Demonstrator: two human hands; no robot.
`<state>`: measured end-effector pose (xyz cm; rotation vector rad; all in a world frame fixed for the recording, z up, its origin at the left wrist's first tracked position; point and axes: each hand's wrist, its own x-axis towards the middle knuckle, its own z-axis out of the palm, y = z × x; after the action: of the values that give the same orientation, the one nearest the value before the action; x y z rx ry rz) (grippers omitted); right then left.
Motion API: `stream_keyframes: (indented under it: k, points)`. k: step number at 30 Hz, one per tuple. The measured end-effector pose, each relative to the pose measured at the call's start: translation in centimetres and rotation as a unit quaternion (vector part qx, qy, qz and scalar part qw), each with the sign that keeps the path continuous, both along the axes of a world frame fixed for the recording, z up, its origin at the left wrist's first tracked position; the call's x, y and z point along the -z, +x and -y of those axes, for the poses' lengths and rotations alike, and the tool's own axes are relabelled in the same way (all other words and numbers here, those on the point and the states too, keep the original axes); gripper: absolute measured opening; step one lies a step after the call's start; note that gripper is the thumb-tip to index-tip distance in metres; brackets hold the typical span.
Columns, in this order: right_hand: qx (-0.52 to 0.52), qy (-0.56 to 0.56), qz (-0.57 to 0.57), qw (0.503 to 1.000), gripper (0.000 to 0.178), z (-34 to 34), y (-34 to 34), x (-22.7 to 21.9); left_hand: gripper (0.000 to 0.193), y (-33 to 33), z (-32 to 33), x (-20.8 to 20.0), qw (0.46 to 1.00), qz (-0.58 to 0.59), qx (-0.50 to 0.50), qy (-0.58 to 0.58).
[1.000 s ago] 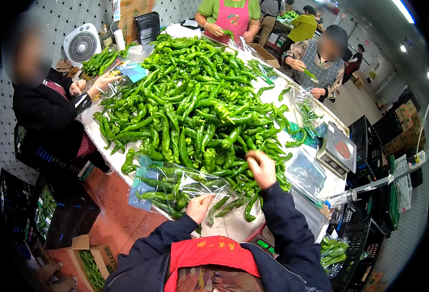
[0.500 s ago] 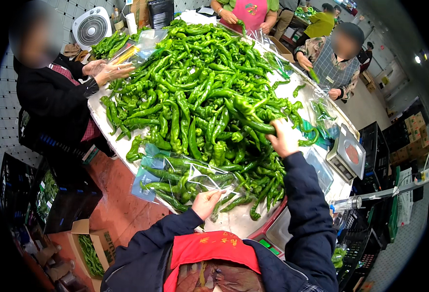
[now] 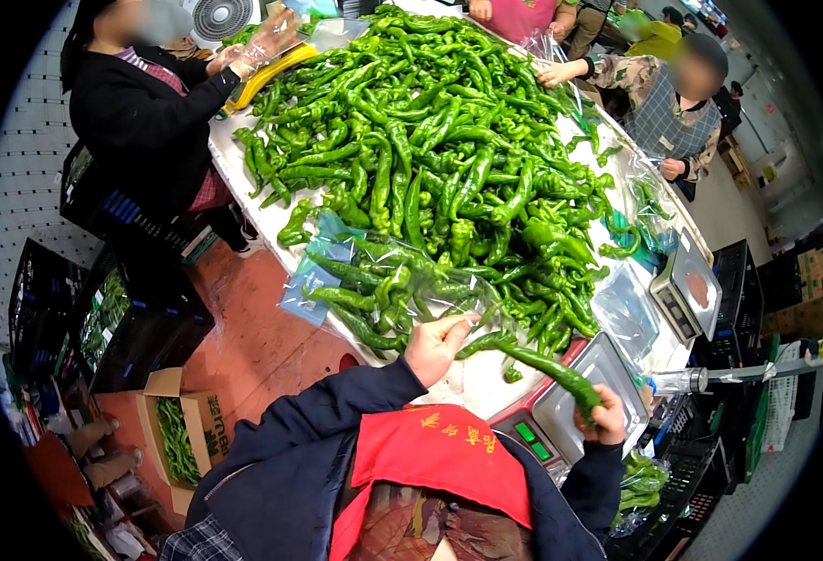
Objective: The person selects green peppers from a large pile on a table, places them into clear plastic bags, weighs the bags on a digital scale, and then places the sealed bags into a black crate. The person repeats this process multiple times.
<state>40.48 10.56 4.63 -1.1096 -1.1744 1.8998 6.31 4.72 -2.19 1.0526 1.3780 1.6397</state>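
Note:
My left hand [image 3: 437, 348] pinches the open edge of a clear plastic bag [image 3: 322, 273] at the near edge of the table. Several green peppers lie in or under the bag; its film makes this hard to tell apart. My right hand [image 3: 603, 419] grips one end of a long green pepper [image 3: 551, 370], held above the scale [image 3: 575, 397] in front of me. The pepper's other end points left toward the bag's mouth. Beyond both hands spreads a big heap of green peppers [image 3: 430, 150] on the white table [image 3: 252, 210].
A second scale [image 3: 690, 290] stands on the table's right side beside flat clear bags [image 3: 624, 309]. Co-workers stand at the left, far side and right. Black crates [image 3: 150, 327] and a cardboard box of peppers [image 3: 176, 435] are on the red floor at left.
My right hand has come back from the heap to above the near scale with a pepper. The left hand still pinches the bag. The whole view has shifted; the right co-worker's arm now reaches toward the heap.

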Motion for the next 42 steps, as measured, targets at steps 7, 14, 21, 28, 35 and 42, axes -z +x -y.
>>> stream_keyframes:
  k: [7,14,21,28,35,42]
  points:
    - [-0.060,-0.107,-0.071,0.990,0.042,3.2,-7.8,4.8,0.025,1.1,2.0,-4.4,0.985,-0.165,0.030,-0.047]
    - [-0.184,-0.146,-0.154,0.960,0.025,1.8,-17.6,7.5,0.024,1.7,3.5,-6.2,0.977,-0.182,0.074,-0.085]
    - [-0.282,0.341,-0.065,0.895,0.050,-1.4,-26.6,11.2,0.023,2.2,4.2,-5.2,0.976,-0.216,0.023,-0.010]
    - [-0.184,0.378,0.051,0.906,0.051,-0.5,-28.1,11.2,0.029,-0.7,4.0,-1.9,0.985,0.036,0.122,-0.117]
    - [-0.373,0.138,0.140,0.907,0.030,-3.5,-19.0,3.6,0.028,-2.4,1.7,4.2,0.994,-0.002,0.032,-0.102]
    - [-0.016,0.446,0.234,0.864,0.018,-11.7,-21.8,1.9,0.029,-3.3,-1.7,6.5,0.988,-0.065,0.044,-0.134]
